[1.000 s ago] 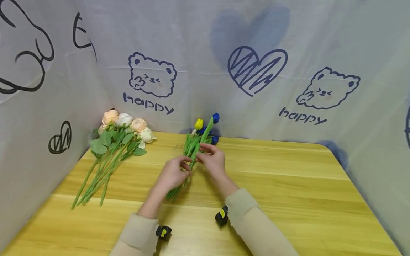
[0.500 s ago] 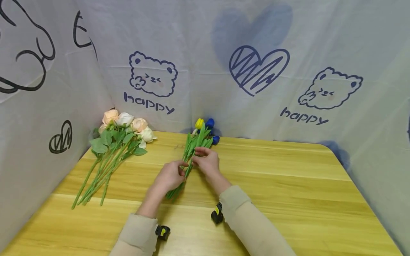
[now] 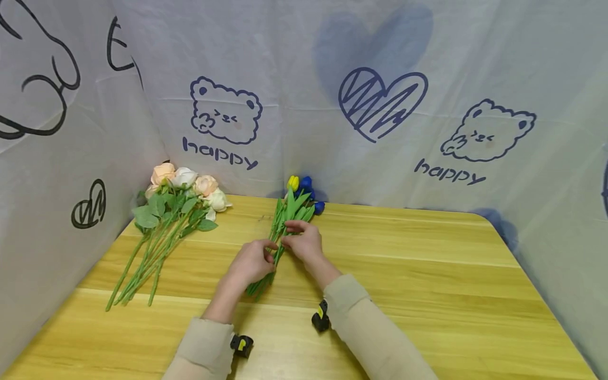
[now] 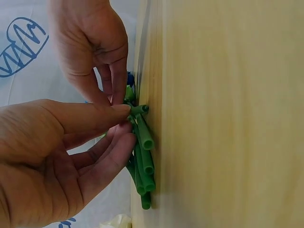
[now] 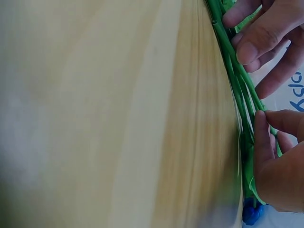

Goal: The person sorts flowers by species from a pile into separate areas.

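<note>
A bunch of artificial tulips (image 3: pixel 291 211) lies near the back of the table, with a yellow bloom (image 3: pixel 293 183) and several blue blooms (image 3: pixel 305 184) by the cloth wall. My left hand (image 3: pixel 252 261) is at the lower stems; in the left wrist view its thumb and fingers pinch a green stem (image 4: pixel 139 109) above the other stem ends. Farther up, my right hand (image 3: pixel 304 241) pinches a tulip stem (image 5: pixel 260 105) between thumb and forefinger, as the right wrist view shows. Fingers partly cover the stems in the head view.
Peach and white artificial roses (image 3: pixel 180 198) with long stems lie at the table's left. Printed cloth walls (image 3: pixel 304 105) stand behind and at both sides of the wooden table (image 3: pixel 418 274).
The held tulip has come down and left onto the bunch, its blue bloom now beside the yellow one. My right hand has moved down and left with it; my left hand shifted slightly.
</note>
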